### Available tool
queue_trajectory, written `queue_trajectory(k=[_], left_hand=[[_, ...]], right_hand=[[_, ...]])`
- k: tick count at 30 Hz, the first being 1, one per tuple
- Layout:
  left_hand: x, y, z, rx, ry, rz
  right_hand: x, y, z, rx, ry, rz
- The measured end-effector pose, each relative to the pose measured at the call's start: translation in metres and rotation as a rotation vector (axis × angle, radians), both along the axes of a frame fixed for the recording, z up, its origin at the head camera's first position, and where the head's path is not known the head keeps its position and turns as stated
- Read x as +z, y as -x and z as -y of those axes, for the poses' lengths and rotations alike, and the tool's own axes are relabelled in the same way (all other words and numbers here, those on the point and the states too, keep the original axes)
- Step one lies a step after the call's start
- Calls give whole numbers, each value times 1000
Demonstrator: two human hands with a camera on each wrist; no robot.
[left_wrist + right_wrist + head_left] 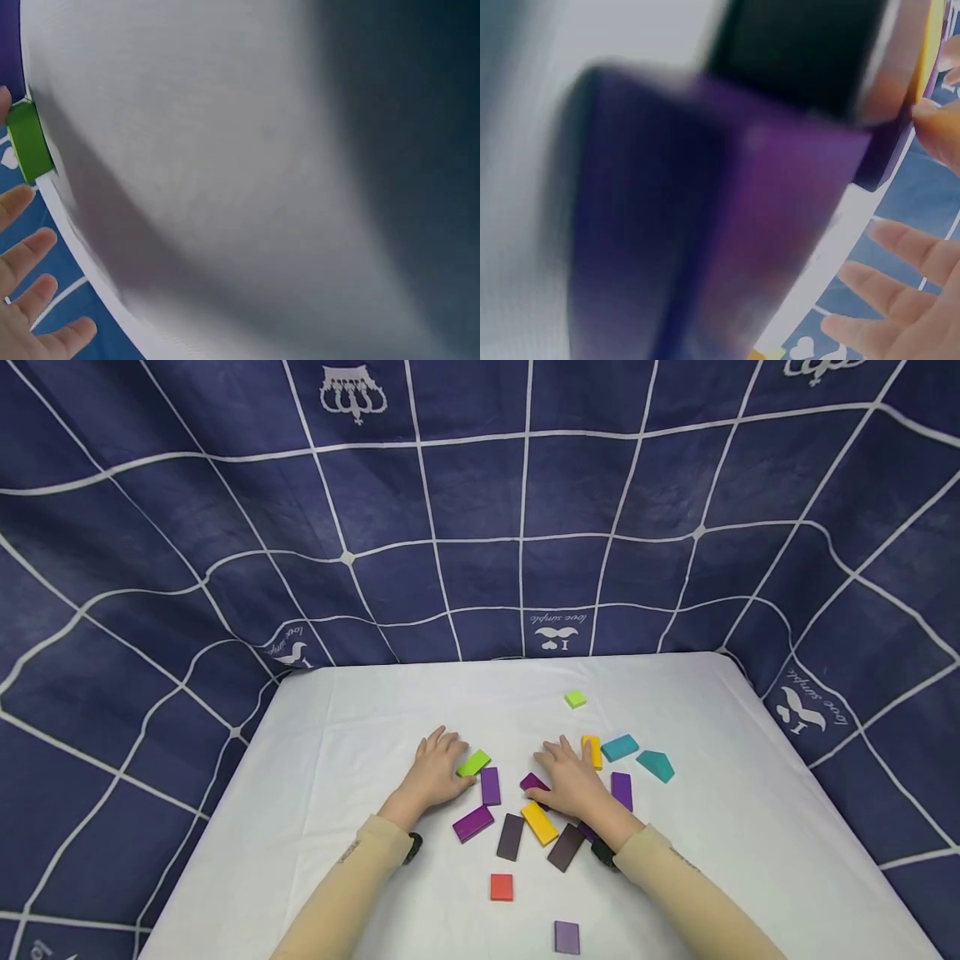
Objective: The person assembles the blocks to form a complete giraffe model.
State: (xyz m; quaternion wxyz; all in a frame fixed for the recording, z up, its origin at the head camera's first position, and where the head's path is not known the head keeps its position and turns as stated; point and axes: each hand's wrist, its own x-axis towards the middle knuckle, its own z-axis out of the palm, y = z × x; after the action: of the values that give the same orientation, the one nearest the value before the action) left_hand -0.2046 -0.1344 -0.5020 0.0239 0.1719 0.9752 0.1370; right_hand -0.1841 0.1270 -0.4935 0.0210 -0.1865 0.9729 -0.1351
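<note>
On the white table, my left hand point(433, 775) lies with its fingers spread beside a lime green block point(474, 763). In the left wrist view that block point(30, 142) is between thumb and index finger; contact is unclear. A violet block point(490, 786) and a magenta block point(473, 824) lie near the thumb. My right hand point(573, 781) also has its fingers spread. Its thumb is over a dark magenta block point(532, 781), partly hidden. A yellow block point(596, 752) is by its outer fingers. Under the right wrist is a dark purple block point(586, 832), mostly covered.
Between the forearms lie a yellow block point(539, 823), dark brown blocks point(511, 837), a red square point(502, 887) and a pale purple square point(567, 937). Rightward are teal blocks point(656, 766) and a violet block point(622, 791). A small lime block point(575, 699) lies farther back, before a blue curtain point(480, 493).
</note>
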Motion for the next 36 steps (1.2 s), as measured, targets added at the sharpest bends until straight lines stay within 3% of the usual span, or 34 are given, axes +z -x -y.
queue_trajectory(k=[8, 17, 21, 27, 36], left_hand=[[2, 4, -9, 14, 9, -29], [6, 23, -25, 24, -78, 54], [8, 22, -28, 31, -106, 94], [10, 16, -27, 18, -114, 122], [13, 22, -31, 38, -141, 148]], right_hand=[[1, -8, 4, -24, 8, -53], [5, -4, 6, -62, 87, 80], [8, -1, 4, -36, 86, 127], [12, 19, 2, -35, 119, 126], [13, 49, 13, 17, 144, 98]])
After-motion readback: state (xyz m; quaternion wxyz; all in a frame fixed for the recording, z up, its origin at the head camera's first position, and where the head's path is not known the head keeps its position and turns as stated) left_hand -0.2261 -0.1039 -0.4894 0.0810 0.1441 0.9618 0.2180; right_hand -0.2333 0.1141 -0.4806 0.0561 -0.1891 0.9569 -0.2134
